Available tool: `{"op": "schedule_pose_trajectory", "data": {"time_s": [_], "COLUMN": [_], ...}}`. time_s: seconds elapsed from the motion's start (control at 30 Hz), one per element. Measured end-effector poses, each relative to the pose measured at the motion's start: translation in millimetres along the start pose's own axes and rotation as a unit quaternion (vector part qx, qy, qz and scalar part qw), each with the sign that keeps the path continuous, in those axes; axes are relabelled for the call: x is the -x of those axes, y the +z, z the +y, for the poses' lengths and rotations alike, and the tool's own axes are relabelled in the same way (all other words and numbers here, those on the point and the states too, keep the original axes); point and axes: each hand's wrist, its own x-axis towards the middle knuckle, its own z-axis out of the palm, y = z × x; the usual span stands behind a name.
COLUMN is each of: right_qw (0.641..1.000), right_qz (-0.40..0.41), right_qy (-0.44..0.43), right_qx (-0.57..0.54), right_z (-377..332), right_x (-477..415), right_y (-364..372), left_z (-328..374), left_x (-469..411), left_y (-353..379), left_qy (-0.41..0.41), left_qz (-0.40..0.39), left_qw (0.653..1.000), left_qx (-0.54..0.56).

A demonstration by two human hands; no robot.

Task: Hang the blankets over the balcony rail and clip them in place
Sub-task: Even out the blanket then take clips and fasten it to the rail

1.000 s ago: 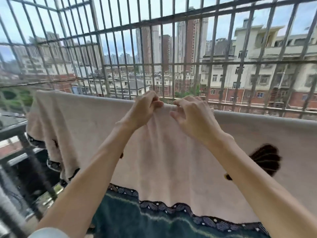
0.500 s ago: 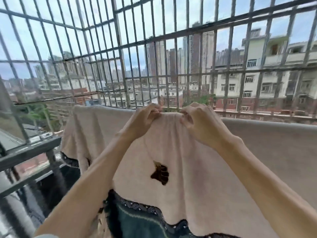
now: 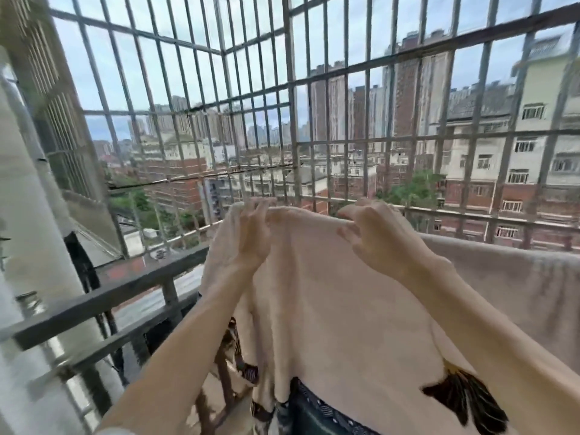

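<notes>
We see a cream blanket (image 3: 345, 293) that hangs over the rail, and the rail itself is hidden under the cloth. Our left hand (image 3: 248, 237) is at the 12 o'clock position from the centre, at the blanket's top fold near its left end; the fingers are curled, and we cannot tell for sure if they pinch the cloth. Our right hand (image 3: 379, 237) is just toward 1 o'clock, fingers spread and bent like claws, touching the top fold but not closed on it. At 5 o'clock a dark motif (image 3: 467, 400) shows on the blanket, and at 6 o'clock a dark patterned border (image 3: 314, 409). A metal grille (image 3: 288, 98) stands behind the hands, from 9 to 3 o'clock, with buildings (image 3: 502, 146) beyond it. At 8 o'clock a dark side rail (image 3: 103, 299) runs bare, beside a pale column (image 3: 28, 215).
</notes>
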Motion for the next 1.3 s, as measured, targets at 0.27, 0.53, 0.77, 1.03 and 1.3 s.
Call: {"op": "schedule_pose_trajectory", "data": {"time_s": [0.27, 0.53, 0.77, 1.03, 1.3], "right_qw": [0.999, 0.999, 0.999, 0.996, 0.991], "right_qz": [-0.004, 0.013, 0.028, 0.048, -0.024], "right_qy": [-0.034, 0.003, 0.025, -0.016, -0.023], "right_qx": [-0.008, 0.031, 0.026, 0.078, 0.129], "right_z": [-37, -61, -63, -128, -165], "right_x": [-88, -112, -140, -191, -217], "right_y": [72, 98, 114, 163, 205], "left_z": [-88, -159, -196, -268, -323], "left_x": [-44, -40, -51, -58, -23], "left_y": [-12, -20, 1, -15, 4], "left_qy": [0.044, -0.039, 0.027, -0.016, -0.058], "left_qz": [-0.037, -0.055, -0.074, 0.016, -0.129], "left_qw": [0.998, 0.996, 0.994, 0.999, 0.99], "left_qx": [-0.003, 0.052, 0.076, 0.045, 0.002]}}
